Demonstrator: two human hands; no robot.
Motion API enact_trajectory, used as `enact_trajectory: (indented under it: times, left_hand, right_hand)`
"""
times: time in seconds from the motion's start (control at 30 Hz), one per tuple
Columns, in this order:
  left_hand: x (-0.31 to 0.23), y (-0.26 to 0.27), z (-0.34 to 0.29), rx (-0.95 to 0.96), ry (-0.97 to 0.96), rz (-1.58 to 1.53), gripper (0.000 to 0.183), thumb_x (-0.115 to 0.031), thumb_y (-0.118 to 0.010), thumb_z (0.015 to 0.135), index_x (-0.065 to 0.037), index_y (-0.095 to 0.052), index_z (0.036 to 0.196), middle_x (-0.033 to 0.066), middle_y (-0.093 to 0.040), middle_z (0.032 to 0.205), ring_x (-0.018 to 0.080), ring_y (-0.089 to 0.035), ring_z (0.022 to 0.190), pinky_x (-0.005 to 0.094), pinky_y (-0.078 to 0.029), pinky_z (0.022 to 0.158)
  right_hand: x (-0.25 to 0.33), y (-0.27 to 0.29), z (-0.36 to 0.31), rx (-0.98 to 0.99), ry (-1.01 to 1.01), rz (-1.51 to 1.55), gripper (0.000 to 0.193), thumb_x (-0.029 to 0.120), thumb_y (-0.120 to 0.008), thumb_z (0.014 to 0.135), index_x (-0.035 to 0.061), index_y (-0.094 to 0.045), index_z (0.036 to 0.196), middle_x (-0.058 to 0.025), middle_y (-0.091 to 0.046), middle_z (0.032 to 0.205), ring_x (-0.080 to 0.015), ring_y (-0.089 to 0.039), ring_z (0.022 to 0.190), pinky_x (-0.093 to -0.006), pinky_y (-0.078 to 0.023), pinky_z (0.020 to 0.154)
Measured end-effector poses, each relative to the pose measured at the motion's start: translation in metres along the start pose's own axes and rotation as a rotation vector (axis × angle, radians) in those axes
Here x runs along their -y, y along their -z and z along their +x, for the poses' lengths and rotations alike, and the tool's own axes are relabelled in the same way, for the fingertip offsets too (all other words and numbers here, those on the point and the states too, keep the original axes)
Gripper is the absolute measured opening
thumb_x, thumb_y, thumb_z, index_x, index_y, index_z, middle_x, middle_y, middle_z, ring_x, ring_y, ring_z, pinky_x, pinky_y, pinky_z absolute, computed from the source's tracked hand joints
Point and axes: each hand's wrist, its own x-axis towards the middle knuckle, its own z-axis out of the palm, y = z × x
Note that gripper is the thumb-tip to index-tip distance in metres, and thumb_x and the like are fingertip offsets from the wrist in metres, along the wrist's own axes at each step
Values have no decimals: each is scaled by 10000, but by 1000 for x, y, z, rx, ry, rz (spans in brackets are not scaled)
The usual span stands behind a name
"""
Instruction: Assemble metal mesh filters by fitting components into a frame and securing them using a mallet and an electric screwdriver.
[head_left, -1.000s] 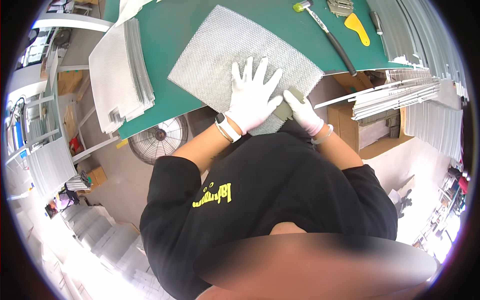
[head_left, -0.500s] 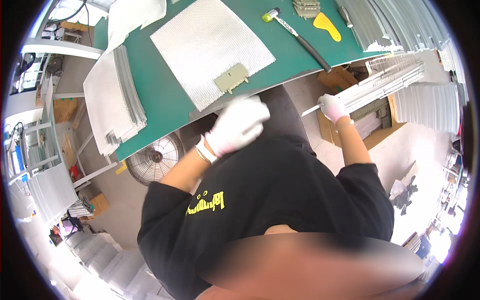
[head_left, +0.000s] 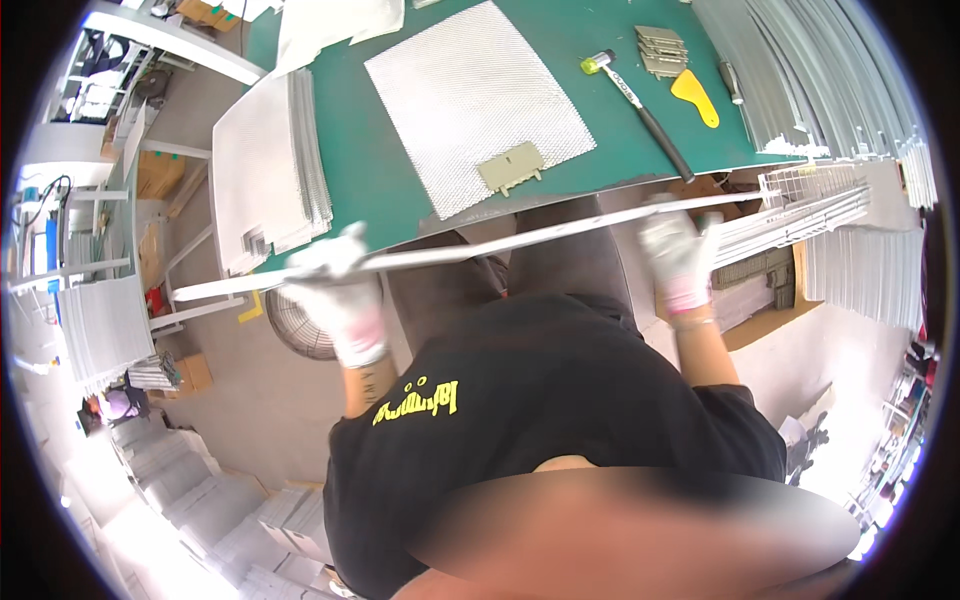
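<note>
A long, thin whitish metal strip (head_left: 520, 238) runs across in front of my body, slightly lower at its left end. My left hand (head_left: 338, 300), in a white glove, is closed around it near that end. My right hand (head_left: 678, 255), gloved too and blurred, has its fingers on the strip toward the right, with the thumb apart. Just beyond the strip, on the green table (head_left: 345, 150), lies a silvery mesh sheet (head_left: 470, 100). An olive plate with small tabs (head_left: 510, 168) rests on the sheet's near edge.
Stacked mesh sheets (head_left: 265, 160) overhang the table's left side. A mallet (head_left: 640, 110), yellow scraper (head_left: 695, 97), olive pieces (head_left: 660, 52) and dark-handled tool (head_left: 730, 82) lie right. A bundle of strips (head_left: 800, 222) stands beyond my right hand. A floor fan (head_left: 298, 330) is below left.
The strip has come out leftward from the bundle on the right and now spans both hands. My left hand has moved left onto it. The view has shifted, so the table appears farther right and lower.
</note>
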Motion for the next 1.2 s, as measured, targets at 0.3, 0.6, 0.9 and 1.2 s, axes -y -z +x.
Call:
enact_trajectory:
  times: [0.3,0.6,0.9,1.2]
  left_hand:
    - [-9,49,-21,641,532,525,367,-274,-510,1009,-43,-699,796,11,-569,603,86,-461,493,246,-356,489]
    - [40,69,-91,545,540,152,408,-359,-504,1041,-8,-621,867,29,-599,684,58,-482,529,224,-377,506]
    - [1,132,-41,-420,-76,38,388,-401,-381,1076,-62,-516,944,18,-441,704,137,-495,688,400,-518,887]
    - [-18,299,7,-877,-105,-1157,320,-338,-522,923,-24,-467,894,108,-505,830,271,-572,798,452,-532,832]
  right_hand:
    - [151,-160,-48,443,982,-288,201,278,-603,911,86,-626,853,-39,-631,930,-210,-554,933,-399,-407,885]
    - [38,-273,79,1176,347,-487,378,134,-617,963,12,-577,1318,-69,-670,1119,-158,-616,1044,-275,-491,930]
    - [32,-291,54,845,304,-102,273,263,-452,1007,32,-460,862,-90,-504,852,-153,-447,607,-388,-365,704]
    - [20,-301,73,807,192,12,176,119,-422,834,8,-420,970,-81,-434,807,-198,-452,662,-382,-369,724]
